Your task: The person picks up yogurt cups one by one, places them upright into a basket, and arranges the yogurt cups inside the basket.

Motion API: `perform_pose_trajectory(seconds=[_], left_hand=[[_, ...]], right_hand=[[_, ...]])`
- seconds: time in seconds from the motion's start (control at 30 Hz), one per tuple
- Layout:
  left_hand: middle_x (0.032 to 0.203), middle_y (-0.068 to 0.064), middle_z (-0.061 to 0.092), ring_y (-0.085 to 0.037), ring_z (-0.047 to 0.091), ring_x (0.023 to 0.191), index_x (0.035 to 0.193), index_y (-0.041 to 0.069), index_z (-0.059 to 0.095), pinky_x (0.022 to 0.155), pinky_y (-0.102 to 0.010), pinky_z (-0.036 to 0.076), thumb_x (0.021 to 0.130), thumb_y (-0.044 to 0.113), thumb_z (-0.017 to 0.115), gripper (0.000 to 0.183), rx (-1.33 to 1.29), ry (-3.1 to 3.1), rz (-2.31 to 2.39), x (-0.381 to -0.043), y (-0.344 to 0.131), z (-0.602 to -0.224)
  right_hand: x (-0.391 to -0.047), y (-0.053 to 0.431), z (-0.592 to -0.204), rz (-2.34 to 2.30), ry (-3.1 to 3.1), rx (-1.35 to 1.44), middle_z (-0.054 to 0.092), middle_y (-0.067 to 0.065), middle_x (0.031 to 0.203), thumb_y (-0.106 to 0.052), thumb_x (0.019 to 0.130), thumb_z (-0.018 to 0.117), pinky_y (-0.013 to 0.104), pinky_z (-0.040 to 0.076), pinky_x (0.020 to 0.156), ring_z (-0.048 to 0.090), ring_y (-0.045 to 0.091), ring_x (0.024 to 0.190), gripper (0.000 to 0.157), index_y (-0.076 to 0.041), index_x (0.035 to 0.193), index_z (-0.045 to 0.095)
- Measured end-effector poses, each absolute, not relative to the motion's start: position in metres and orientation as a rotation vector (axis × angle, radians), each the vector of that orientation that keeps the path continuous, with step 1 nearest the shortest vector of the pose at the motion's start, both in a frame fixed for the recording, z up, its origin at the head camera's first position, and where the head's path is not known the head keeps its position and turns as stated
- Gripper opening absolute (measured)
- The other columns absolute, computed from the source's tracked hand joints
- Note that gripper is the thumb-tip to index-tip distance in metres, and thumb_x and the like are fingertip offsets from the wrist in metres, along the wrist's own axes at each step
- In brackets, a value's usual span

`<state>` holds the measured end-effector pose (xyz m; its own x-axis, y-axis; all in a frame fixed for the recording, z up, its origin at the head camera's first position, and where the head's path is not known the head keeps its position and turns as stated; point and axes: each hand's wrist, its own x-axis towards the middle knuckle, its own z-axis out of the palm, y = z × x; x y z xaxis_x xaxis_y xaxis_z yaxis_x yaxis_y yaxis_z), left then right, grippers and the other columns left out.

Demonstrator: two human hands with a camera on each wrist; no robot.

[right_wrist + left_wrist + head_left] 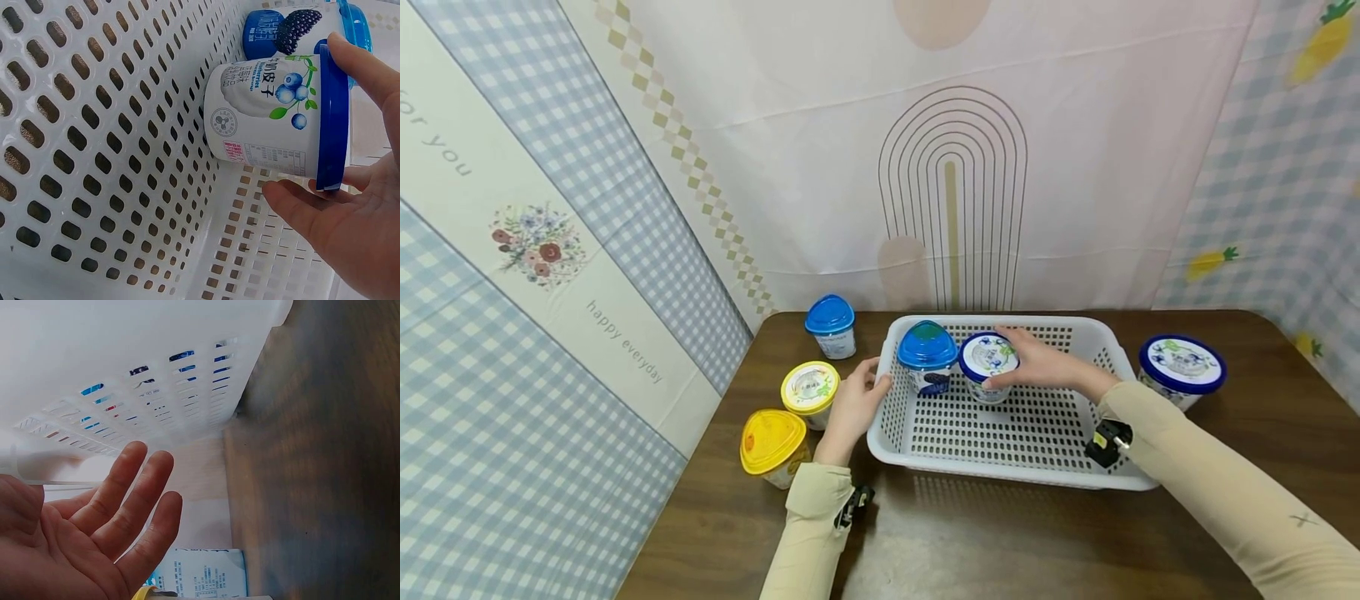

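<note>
My right hand (1037, 362) reaches into a white plastic basket (1015, 482) and grips a round yogurt cup (988, 392) by its dark blue lid. Blueberries are printed on this cup (269, 112), and its base is close over the perforated basket floor. Right beside it in the basket is another yogurt cup (928, 379) with a bright blue, rounded-triangle lid and a blackberry print. My left hand (852, 408) holds the basket's left rim, thumb over the edge. Its lower fingers (134, 512) extend loosely beneath the rim in the left wrist view.
Left of the basket stand a blue-lidded cup (835, 337), a round yellow-lidded cup (811, 392) and a triangular yellow-lidded cup (775, 450). A dark-blue-lidded cup (1182, 367) stands to its right. The brown wooden table (970, 542) meets a hanging cloth (805, 167) behind.
</note>
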<state>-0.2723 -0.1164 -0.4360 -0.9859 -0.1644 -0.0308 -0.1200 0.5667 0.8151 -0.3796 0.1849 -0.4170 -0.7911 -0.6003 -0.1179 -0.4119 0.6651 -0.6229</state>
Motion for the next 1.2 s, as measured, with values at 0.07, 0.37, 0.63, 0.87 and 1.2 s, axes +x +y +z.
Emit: perform_pose_trajectory(seconds=[0.07, 0.37, 0.63, 0.87, 1.2], left_hand=[[0.117, -0.014, 0.068, -0.023, 0.069, 0.093, 0.148, 0.01, 0.048, 0.08, -0.043, 0.06, 0.103, 0.034, 0.055, 0.052, 0.259, -2.734, -1.426, -0.274, -0.114, -0.437], [0.117, -0.013, 0.067, -0.022, 0.069, 0.092, 0.148, 0.011, 0.048, 0.078, -0.041, 0.06, 0.103, 0.034, 0.055, 0.051, 0.283, -2.724, -1.436, -0.28, -0.11, -0.437], [0.117, -0.014, 0.068, -0.023, 0.069, 0.093, 0.148, 0.01, 0.048, 0.079, -0.043, 0.06, 0.103, 0.034, 0.055, 0.052, 0.276, -2.725, -1.425, -0.28, -0.11, -0.438], [0.117, -0.014, 0.068, -0.023, 0.07, 0.092, 0.148, 0.01, 0.048, 0.078, -0.042, 0.06, 0.103, 0.034, 0.054, 0.052, 0.263, -2.719, -1.44, -0.28, -0.11, -0.438], [0.116, -0.015, 0.068, -0.023, 0.07, 0.092, 0.148, 0.009, 0.048, 0.078, -0.042, 0.06, 0.102, 0.034, 0.055, 0.052, 0.268, -2.719, -1.435, -0.279, -0.11, -0.437]], right_hand=[[-0.383, 0.186, -0.418, -0.842, 2.561, -0.805, 0.009, 0.038, 0.159, -0.055, 0.082, 0.077, 0.072, 0.024, 0.109, 0.017, 0.056, 0.144, 0.117, 0.003, 0.159, 0.012], [-0.389, 0.191, -0.415, -0.828, 2.534, -0.844, 0.007, 0.038, 0.159, -0.055, 0.084, 0.075, 0.073, 0.022, 0.109, 0.015, 0.058, 0.143, 0.115, 0.002, 0.16, 0.01], [-0.391, 0.196, -0.414, -0.839, 2.512, -0.88, 0.007, 0.037, 0.159, -0.056, 0.085, 0.073, 0.074, 0.024, 0.108, 0.016, 0.057, 0.144, 0.113, -0.001, 0.161, 0.01], [-0.392, 0.199, -0.411, -0.871, 2.543, -0.917, 0.017, 0.035, 0.157, -0.053, 0.086, 0.074, 0.07, 0.03, 0.107, 0.026, 0.055, 0.141, 0.11, 0.004, 0.158, 0.015], [-0.396, 0.205, -0.401, -0.842, 2.61, -0.932, 0.017, 0.035, 0.158, -0.053, 0.091, 0.068, 0.071, 0.031, 0.105, 0.028, 0.055, 0.14, 0.1, 0.0, 0.159, 0.018]])
